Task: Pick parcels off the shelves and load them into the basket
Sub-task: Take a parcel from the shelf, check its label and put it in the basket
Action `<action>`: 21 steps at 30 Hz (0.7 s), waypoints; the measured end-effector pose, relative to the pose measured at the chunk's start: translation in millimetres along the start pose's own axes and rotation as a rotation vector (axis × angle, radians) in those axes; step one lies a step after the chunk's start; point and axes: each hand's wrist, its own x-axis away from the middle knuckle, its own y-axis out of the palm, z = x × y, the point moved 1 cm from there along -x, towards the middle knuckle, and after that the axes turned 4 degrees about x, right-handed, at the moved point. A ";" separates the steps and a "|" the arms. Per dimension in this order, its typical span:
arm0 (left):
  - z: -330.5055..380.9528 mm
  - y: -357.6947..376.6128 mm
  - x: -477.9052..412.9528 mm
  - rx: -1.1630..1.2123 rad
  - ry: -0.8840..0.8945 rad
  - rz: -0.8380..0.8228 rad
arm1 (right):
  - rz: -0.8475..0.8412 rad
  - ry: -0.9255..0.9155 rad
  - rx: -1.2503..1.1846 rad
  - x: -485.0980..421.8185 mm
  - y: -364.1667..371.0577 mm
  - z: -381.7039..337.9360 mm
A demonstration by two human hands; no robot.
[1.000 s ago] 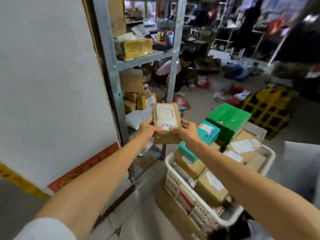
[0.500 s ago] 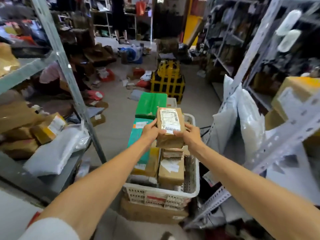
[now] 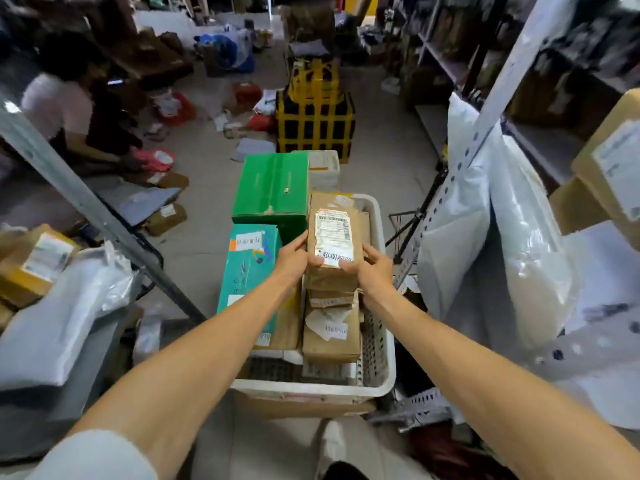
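A brown parcel (image 3: 334, 233) is gripped at its near end by both hands, with the left hand (image 3: 294, 256) curled round its left edge and the right hand (image 3: 375, 268) round its right edge. It is held over the right side of the white basket (image 3: 311, 389), above a stack of brown parcels (image 3: 332, 337) packed beside a teal box (image 3: 249, 268) and a green box (image 3: 272, 185). The basket is flanked by a metal shelf (image 3: 86, 209) on the left and white bags (image 3: 519, 237) on the right.

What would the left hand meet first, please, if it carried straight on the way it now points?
The left hand grips the brown parcel, which fills its line. Carried on with it, the green box just beyond its fingers looks nearest, though depth is unclear.
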 end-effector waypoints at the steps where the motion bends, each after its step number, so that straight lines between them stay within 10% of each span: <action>1: -5.8 0.2 -9.1 0.015 -0.016 0.013 | 0.003 0.015 -0.003 -8.6 0.1 4.3; 21: -45.8 -1.7 -29.7 0.123 -0.064 -0.032 | -0.109 -0.018 0.182 -43.3 -1.2 46.3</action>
